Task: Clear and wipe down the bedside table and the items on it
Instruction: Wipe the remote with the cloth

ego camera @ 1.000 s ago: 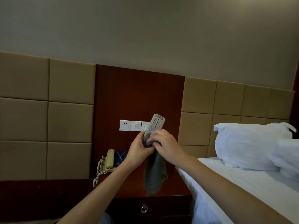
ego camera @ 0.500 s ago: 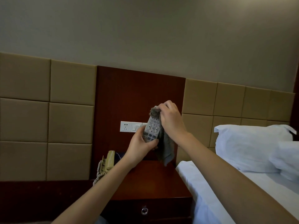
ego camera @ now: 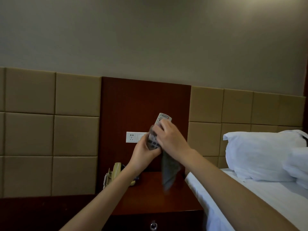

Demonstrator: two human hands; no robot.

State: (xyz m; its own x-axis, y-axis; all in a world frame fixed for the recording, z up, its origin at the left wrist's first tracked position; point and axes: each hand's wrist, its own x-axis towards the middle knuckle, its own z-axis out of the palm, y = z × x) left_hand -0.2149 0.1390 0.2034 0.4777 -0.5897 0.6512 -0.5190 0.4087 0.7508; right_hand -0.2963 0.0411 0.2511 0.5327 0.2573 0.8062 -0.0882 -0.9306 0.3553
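The telephone [ego camera: 115,172] stands at the 9 o'clock edge of the worktop [ego camera: 158,197], below the wall socket [ego camera: 132,137]. The left hand [ego camera: 143,152] is raised above the worktop, fingers curled round the lower end of the remote control [ego camera: 163,118]. This grip is unchanged from half a second ago. The remote control tilts with its top end toward 1 o'clock. The right hand [ego camera: 171,139] grips the grey cloth [ego camera: 170,170] against the middle of the remote control. Half a second ago this hand covered the top end, which is now exposed. The cloth hangs toward 6 o'clock, and its blurred tip is now lower, close above the worktop. The bed [ego camera: 250,197] and pillow [ego camera: 260,155] lie at 3 o'clock.
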